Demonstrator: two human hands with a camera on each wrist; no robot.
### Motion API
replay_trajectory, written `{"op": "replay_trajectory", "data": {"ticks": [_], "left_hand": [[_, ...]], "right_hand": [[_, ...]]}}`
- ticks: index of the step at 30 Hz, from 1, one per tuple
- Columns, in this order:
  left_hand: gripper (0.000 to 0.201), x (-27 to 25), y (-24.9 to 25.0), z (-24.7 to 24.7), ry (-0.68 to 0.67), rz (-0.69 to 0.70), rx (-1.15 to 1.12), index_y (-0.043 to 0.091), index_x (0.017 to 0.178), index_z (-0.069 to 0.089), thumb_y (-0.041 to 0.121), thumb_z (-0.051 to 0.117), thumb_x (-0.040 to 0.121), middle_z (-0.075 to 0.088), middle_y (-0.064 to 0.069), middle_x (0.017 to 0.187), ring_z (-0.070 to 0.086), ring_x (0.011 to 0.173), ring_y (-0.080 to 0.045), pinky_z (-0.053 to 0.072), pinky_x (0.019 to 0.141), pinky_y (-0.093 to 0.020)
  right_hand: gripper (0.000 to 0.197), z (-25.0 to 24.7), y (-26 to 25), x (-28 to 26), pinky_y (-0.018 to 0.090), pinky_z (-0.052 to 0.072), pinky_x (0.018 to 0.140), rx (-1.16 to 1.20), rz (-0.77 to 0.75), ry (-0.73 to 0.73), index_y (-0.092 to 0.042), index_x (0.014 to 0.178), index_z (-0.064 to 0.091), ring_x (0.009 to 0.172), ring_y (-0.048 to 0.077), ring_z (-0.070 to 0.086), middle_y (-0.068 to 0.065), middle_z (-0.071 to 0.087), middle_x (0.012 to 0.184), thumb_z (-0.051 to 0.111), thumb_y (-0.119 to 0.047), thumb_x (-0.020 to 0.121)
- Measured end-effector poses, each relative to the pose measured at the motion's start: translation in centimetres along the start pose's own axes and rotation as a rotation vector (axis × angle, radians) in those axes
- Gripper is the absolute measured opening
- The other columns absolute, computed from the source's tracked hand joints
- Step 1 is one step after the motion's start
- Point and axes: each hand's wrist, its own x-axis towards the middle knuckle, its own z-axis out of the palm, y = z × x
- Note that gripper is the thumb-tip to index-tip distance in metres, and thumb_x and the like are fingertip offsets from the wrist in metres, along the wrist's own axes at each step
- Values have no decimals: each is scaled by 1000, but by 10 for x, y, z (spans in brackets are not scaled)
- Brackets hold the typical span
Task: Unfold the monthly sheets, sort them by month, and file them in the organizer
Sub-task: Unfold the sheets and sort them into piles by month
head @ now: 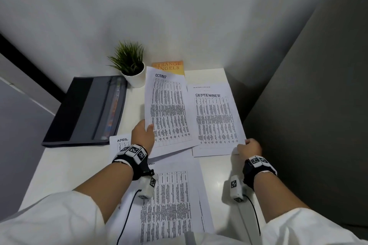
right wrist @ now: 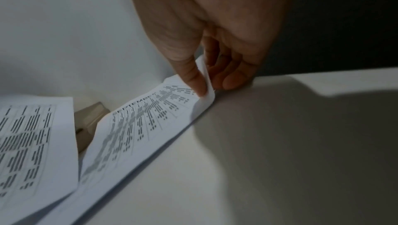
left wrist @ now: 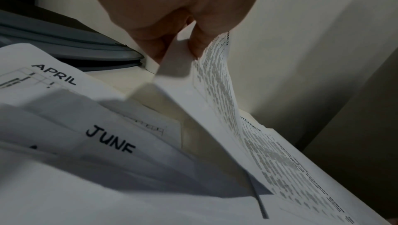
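My left hand [head: 143,133] pinches the left edge of the OCTOBER sheet [head: 169,109] and holds it raised above the white table [head: 217,177]; the left wrist view shows thumb and fingers [left wrist: 196,45] on that sheet [left wrist: 215,82]. My right hand [head: 249,147] pinches the near right corner of the SEPTEMBER sheet [head: 216,119], which lies flat over another sheet; the right wrist view shows that corner [right wrist: 207,92] curled up between thumb and fingers. The APRIL sheet [head: 119,143] and a JUNE sheet [left wrist: 112,140] lie under my left wrist. The dark organizer [head: 87,111] lies shut at the far left.
A potted plant [head: 131,65] and an orange book [head: 169,66] stand against the back wall. Another printed sheet [head: 173,201] lies near me between my forearms. A dark grey panel [head: 310,105] borders the table's right edge.
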Motion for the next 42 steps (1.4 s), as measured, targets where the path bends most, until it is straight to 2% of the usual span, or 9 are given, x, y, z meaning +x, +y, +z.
{"op": "replay_trajectory", "data": {"ticks": [4,8,11,15,20,27,34,37,42], "left_hand": [[25,2,7,-4,23,45,-9,8,119,61,16,47,100,65,-6,114,54,95,-15,39,85,-25],[23,2,12,-1,25,42,-45,9,117,61,16,47,100,65,-5,112,56,94,-18,41,84,-26],[23,4,15,3,47,43,-74,9,116,61,16,47,100,64,-4,113,55,96,-16,40,87,-25],[26,7,20,13,51,-16,-125,7,121,58,16,45,101,62,-8,120,57,106,-25,42,94,-30],[40,0,22,52,-188,-117,-25,6,139,46,19,44,101,51,-12,141,49,126,-31,40,105,-37],[46,-4,31,115,-461,-252,87,1,142,39,21,41,101,45,-17,144,46,128,-35,39,107,-41],[37,16,40,137,-500,-292,145,-4,129,50,15,45,98,58,-23,127,57,112,-34,46,89,-34],[35,20,48,137,-482,-392,112,-5,132,48,4,39,99,48,-22,135,53,116,-28,40,87,-28],[33,23,56,143,-596,-261,287,-4,129,50,-1,38,99,52,-21,132,50,122,-32,42,94,-30]], "right_hand": [[33,2,-8,0,30,44,76,61,-16,-93,-1,114,54,93,29,58,14,62,108,61,-12,84],[22,1,-10,-1,38,54,81,143,-86,-165,-6,103,65,90,30,65,13,69,101,58,-2,83],[26,-11,-17,-2,41,59,70,281,-91,-168,-8,100,65,80,30,68,12,71,95,52,5,83],[23,-44,-36,-1,27,55,52,486,-140,-75,-14,101,61,78,21,66,5,66,94,52,1,87],[30,-86,-58,1,24,55,53,609,-211,77,-19,115,58,79,13,67,-4,67,97,47,-9,89],[25,-105,-61,-5,17,52,50,637,-181,212,-20,118,56,66,15,70,-5,63,103,52,-18,93],[12,-118,-58,-14,22,52,57,623,-249,345,-35,106,53,61,11,69,-13,63,97,51,-28,96],[9,-122,-63,-15,24,53,58,653,-303,335,-34,99,55,59,11,69,-14,65,96,53,-27,95],[11,-112,-63,-14,29,56,67,641,-259,153,-35,92,58,69,12,70,-7,67,96,56,-23,92]]}}
